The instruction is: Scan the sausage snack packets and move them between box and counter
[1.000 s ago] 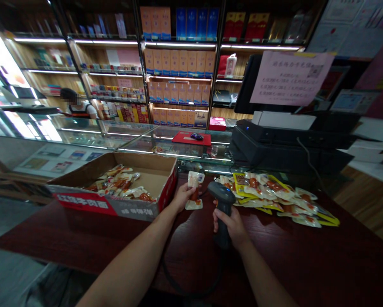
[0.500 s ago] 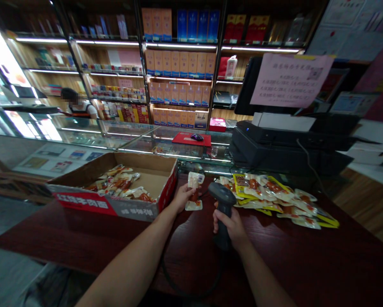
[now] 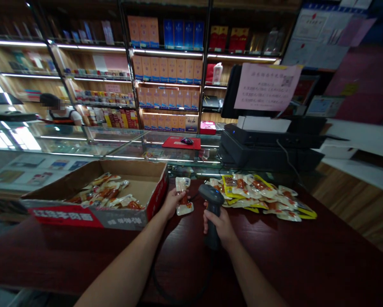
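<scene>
Between the fingers of my left hand (image 3: 171, 204) is a clear-and-white sealed sausage packet (image 3: 185, 207), held upright just above the dark table (image 3: 185, 247). My right hand (image 3: 222, 224) is wrapped around the handle of a black barcode scanner (image 3: 212, 195), whose head points toward the packet side. A small blue light shows on top of the scanner. Left of my hands stands an open cardboard box (image 3: 121, 218) with several similar packets (image 3: 106, 192) inside. To the right of the scanner lies a heap of sausage packets (image 3: 262, 192), some with yellow edges.
Behind the table runs a glass counter (image 3: 127, 147) with a mouse (image 3: 187, 141) on a red mat. A black monitor with a pink notice (image 3: 263, 87) stands at the back right above a dark machine (image 3: 265, 147). A person (image 3: 60, 113) is at the far left.
The view has turned a little to the right, so most things sit further left. Both hands keep their holds; the packet is tilted slightly differently.
</scene>
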Tool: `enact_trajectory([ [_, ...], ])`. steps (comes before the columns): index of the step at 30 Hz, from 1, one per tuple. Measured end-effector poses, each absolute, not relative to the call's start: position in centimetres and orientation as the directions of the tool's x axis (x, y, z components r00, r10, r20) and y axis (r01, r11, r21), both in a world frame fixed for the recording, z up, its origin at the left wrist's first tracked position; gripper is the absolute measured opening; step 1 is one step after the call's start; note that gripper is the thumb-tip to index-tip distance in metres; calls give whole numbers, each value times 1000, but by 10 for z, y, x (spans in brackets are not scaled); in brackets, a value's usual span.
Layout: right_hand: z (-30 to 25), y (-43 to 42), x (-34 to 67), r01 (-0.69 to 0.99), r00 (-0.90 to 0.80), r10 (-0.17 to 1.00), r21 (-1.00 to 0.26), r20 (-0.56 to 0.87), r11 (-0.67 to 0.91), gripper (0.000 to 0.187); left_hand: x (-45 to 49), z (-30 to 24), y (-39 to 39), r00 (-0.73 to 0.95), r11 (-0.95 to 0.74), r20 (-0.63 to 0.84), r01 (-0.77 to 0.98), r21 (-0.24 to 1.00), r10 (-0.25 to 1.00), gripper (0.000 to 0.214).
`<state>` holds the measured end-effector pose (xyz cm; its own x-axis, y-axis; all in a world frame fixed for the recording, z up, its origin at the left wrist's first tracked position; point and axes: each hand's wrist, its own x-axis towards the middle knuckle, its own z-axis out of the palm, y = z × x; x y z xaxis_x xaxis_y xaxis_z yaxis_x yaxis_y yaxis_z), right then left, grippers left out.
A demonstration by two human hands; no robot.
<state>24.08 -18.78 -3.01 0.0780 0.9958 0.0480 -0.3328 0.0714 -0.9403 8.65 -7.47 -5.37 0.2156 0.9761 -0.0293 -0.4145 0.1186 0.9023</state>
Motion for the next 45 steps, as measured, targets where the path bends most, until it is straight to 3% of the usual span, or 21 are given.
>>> enact_trajectory([
  [10, 3, -199, 273, -342, 253, 965, -927, 68, 155, 30, 142, -11, -83, 337, 214, -67, -421, 882, 939, 33],
  [17, 18, -218, 330, -313, 436, 892, -908, 123, 278, 31, 248, 8, -71, 307, 107, 17, -383, 917, 952, 45],
  [23, 14, -234, 363, -305, 509, 853, -903, 113, 302, 31, 323, 15, -63, 157, -162, 160, -1, 987, 975, 52],
  [25, 13, -238, 369, -311, 517, 848, -898, 116, 312, 33, 334, 14, -66, 135, -272, 252, 158, 949, 958, 49],
  [28, 11, -242, 376, -315, 526, 842, -893, 117, 320, 34, 343, 11, -72, 178, -397, 355, 378, 836, 918, 27],
  [31, 9, -243, 382, -322, 529, 840, -888, 120, 329, 33, 349, 6, -75, 222, -444, 385, 491, 749, 896, 17],
  [38, 10, -242, 380, -318, 528, 840, -889, 124, 331, 35, 351, -1, -68, 237, -469, 404, 458, 755, 883, 6],
  [45, 3, -235, 357, -347, 485, 872, -902, 61, 256, 39, 309, 11, -75, 162, -510, 484, 333, 793, 860, 13],
])
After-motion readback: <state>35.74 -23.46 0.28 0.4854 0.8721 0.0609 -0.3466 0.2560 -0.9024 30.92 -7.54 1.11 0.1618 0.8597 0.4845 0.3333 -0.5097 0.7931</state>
